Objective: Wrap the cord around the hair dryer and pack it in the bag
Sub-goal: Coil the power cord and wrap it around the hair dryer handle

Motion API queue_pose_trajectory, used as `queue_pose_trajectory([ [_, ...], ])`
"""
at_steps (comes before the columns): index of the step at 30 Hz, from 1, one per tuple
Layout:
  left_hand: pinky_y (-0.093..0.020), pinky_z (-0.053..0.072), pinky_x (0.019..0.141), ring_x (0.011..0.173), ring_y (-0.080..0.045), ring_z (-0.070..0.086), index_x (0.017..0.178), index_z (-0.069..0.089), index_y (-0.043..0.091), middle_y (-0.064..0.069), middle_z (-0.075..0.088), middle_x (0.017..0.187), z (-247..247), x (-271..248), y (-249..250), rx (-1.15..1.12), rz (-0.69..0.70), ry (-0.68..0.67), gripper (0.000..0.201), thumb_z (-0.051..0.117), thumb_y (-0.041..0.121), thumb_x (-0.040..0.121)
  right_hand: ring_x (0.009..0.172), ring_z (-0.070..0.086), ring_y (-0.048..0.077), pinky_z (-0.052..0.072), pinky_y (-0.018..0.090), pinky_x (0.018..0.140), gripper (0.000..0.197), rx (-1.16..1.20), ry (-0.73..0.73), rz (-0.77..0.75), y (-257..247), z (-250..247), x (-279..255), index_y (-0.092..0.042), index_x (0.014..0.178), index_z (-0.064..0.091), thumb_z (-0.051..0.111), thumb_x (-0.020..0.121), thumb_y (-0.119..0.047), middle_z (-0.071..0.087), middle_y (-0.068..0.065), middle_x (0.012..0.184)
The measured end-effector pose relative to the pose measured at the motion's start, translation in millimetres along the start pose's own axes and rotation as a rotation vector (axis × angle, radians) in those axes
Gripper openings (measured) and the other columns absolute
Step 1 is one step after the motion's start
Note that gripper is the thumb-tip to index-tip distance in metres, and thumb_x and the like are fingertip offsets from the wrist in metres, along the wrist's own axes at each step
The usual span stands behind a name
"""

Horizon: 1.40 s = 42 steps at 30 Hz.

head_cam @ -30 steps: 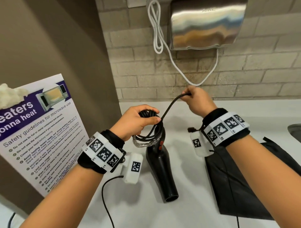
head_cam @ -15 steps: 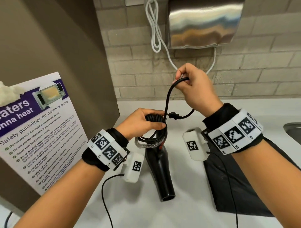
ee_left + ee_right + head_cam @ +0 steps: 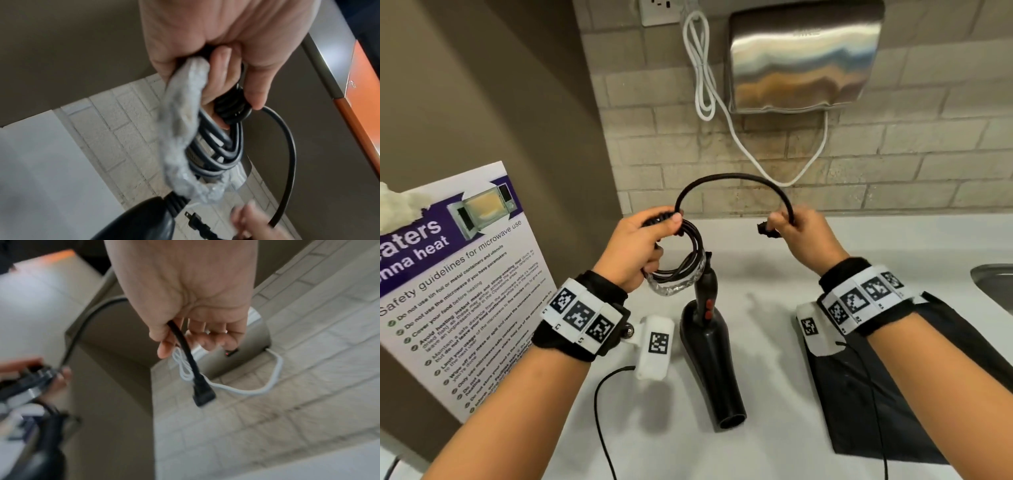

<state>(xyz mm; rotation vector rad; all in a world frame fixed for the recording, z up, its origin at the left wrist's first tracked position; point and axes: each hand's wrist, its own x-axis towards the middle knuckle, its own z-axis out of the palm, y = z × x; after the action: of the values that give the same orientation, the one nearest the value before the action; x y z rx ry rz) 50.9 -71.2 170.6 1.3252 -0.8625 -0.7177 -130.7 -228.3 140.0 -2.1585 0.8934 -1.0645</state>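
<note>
A black hair dryer hangs over the white counter, nozzle toward me, its handle end up. My left hand grips several coiled loops of its black cord, together with a crinkled clear plastic wrap. From the coil a free length of cord arcs over to my right hand, which pinches it close to the plug. The black bag lies flat on the counter under my right forearm.
A steel hand dryer with a white cable hangs on the tiled wall ahead. A microwave safety poster leans at the left. A sink edge shows at the far right. Thin sensor wires trail from both wrists.
My right hand has swung down and to the right with the plug end, so the free cord now arches between the hands. The left hand keeps the coil.
</note>
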Motion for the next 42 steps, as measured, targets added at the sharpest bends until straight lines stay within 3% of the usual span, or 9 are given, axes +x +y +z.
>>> queue_pose_trajectory([
  [5,-0.01,0.016,0.031,0.031,-0.001,0.02,0.1,0.061,0.013,0.001,0.056,0.072,-3.1,3.2,-1.6,-0.065,-0.008,0.038,0.013,0.056,0.015,0.089,0.092,0.049,0.027,0.034,0.023,0.097,0.016,-0.268,-0.179,0.128,50.1,15.6,-8.6,-0.002,0.098,0.065,0.051,0.091,-0.008,0.037,0.006,0.099],
  [10,-0.01,0.012,0.033,0.031,-0.002,0.019,0.084,0.062,0.013,-0.001,0.055,0.072,0.5,2.4,-5.7,-0.095,-0.019,0.024,0.011,0.053,0.015,0.09,0.113,0.051,0.031,0.032,0.014,0.094,0.022,-0.204,-0.098,0.13,48.6,21.6,-8.6,-0.001,0.098,0.061,0.04,0.095,-0.003,0.045,0.015,0.115],
  [16,-0.009,0.013,0.034,0.03,-0.002,0.02,0.077,0.062,0.012,0.002,0.056,0.065,-0.7,4.4,-9.0,-0.123,-0.018,0.039,0.017,0.052,0.013,0.09,0.099,0.05,0.01,0.03,-0.003,0.086,0.021,0.029,0.112,-0.233,-9.4,11.5,-9.1,-0.012,0.091,0.062,0.043,0.094,-0.005,0.047,0.001,0.104],
  [20,-0.009,0.014,0.032,0.031,-0.003,0.021,0.074,0.062,0.012,0.007,0.058,0.055,-1.9,7.8,-10.3,-0.133,-0.021,0.078,0.017,0.054,0.013,0.089,0.099,0.056,0.015,0.048,0.026,0.088,0.021,0.263,0.024,-0.348,-49.8,10.7,-20.0,-0.033,0.084,0.052,0.038,0.091,-0.019,0.051,0.0,0.102],
  [23,-0.01,0.015,0.031,0.031,-0.003,0.021,0.074,0.061,0.011,0.008,0.06,0.056,-2.4,8.5,-11.1,-0.138,-0.024,0.097,0.017,0.056,0.014,0.089,0.095,0.057,0.027,0.054,0.027,0.079,0.015,0.371,-0.043,-0.362,-68.8,14.7,-29.2,-0.03,0.082,0.047,0.038,0.088,-0.02,0.051,0.016,0.1],
  [27,-0.012,0.016,0.031,0.032,-0.003,0.022,0.083,0.061,0.009,0.002,0.058,0.068,2.0,8.0,-10.4,-0.127,-0.032,0.073,0.011,0.056,0.017,0.089,0.084,0.057,0.033,0.053,0.031,0.07,0.02,0.361,-0.161,-0.314,-76.4,29.8,-38.0,-0.03,0.081,0.04,0.045,0.086,-0.011,0.05,0.0,0.083],
  [32,-0.013,0.015,0.031,0.032,-0.003,0.022,0.089,0.06,0.011,0.002,0.052,0.071,6.1,6.6,-7.6,-0.117,-0.044,0.052,0.007,0.056,0.018,0.089,0.076,0.048,0.004,0.038,0.011,0.069,0.017,0.089,-0.164,-0.379,-74.4,37.9,-40.5,-0.021,0.086,0.043,0.05,0.088,-0.006,0.046,-0.014,0.079],
  [37,-0.014,0.015,0.032,0.032,-0.003,0.022,0.094,0.059,0.011,0.002,0.05,0.069,9.0,4.2,-8.3,-0.098,-0.056,-0.002,0.009,0.055,0.017,0.089,0.09,0.046,0.018,0.042,0.031,0.08,0.006,-0.131,-0.147,-0.429,-70.4,48.0,-42.8,-0.013,0.09,0.049,0.055,0.088,-0.013,0.043,-0.003,0.092],
  [42,-0.013,0.017,0.032,0.033,-0.004,0.02,0.096,0.064,0.021,0.008,0.051,0.057,12.5,2.0,-12.3,-0.071,-0.02,-0.106,0.015,0.052,0.012,0.091,0.085,0.043,0.01,0.046,0.024,0.076,0.019,-0.013,-0.199,-0.413,-65.3,61.8,-31.4,-0.005,0.092,0.04,0.052,0.078,0.001,0.029,-0.004,0.103],
])
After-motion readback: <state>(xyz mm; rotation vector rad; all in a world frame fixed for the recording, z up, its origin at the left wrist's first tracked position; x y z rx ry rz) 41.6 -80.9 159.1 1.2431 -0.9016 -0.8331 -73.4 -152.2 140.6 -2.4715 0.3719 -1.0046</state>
